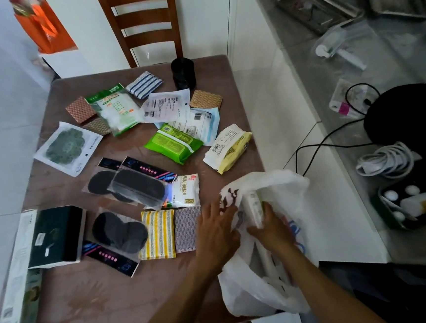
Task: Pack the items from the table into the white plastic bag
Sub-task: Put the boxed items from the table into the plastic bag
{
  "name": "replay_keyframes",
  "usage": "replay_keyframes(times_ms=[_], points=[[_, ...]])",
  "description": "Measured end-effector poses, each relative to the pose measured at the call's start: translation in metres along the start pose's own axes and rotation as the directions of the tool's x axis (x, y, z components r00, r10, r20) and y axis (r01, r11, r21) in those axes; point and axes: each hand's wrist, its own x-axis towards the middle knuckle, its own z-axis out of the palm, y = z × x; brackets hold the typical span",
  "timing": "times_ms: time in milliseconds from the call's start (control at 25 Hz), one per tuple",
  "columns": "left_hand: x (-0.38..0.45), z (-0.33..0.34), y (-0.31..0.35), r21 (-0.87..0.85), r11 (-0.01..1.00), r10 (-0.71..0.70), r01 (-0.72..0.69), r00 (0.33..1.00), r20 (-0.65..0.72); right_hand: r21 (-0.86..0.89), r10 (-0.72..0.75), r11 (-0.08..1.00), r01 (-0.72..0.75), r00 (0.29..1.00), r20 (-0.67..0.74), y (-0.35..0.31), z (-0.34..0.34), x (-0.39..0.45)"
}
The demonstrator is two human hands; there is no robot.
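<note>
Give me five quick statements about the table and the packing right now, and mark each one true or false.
1. The right hand grips a pale packet at the mouth of the white plastic bag. True.
2. The left hand rests on the green wipes pack. False: it holds the bag's edge, and the wipes pack lies apart, farther up the table.
3. The yellow striped sponge lies beside a grey textured sponge. True.
4. The black cup stands at the near edge of the table. False: it stands at the far edge, near the wooden chair.
5. The table's items are all packed. False: many packets, sponges and boxes remain on it.
</note>
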Motion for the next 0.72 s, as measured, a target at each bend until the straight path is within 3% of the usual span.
replay_keyframes(times_ms=[80, 280, 440, 600, 720], points=[[0.033, -0.008, 0.001, 0.069, 0.997, 0.011, -0.018, 0.995, 0.098, 0.005, -0.028, 1.0, 0.028, 0.999, 0.041, -0.006, 0.001, -0.002], [0.075, -0.019, -0.008, 0.068, 0.994, -0.093, 0.087, 0.991, 0.092, 0.162, 0.06, 0.985, -0.059, 0.998, -0.003, 0.012, 0.008, -0.003], [0.073, -0.042, -0.015, 0.015, 0.996, -0.087, 0.086, 0.995, 0.041, 0.045, 0.1, 0.995, -0.094, 0.982, -0.162, 0.008, 0.015, 0.003], [0.064, -0.051, -0.021, 0.014, 1.0, -0.027, 0.028, 0.999, -0.032, -0.017, 0.155, 0.988, -0.157, 0.986, -0.064, 0.005, 0.012, 0.014], [0.054, -0.046, -0.024, 0.019, 1.0, 0.008, -0.007, 0.999, -0.043, -0.075, 0.101, 0.992, -0.104, 0.994, -0.05, -0.001, 0.004, 0.012]])
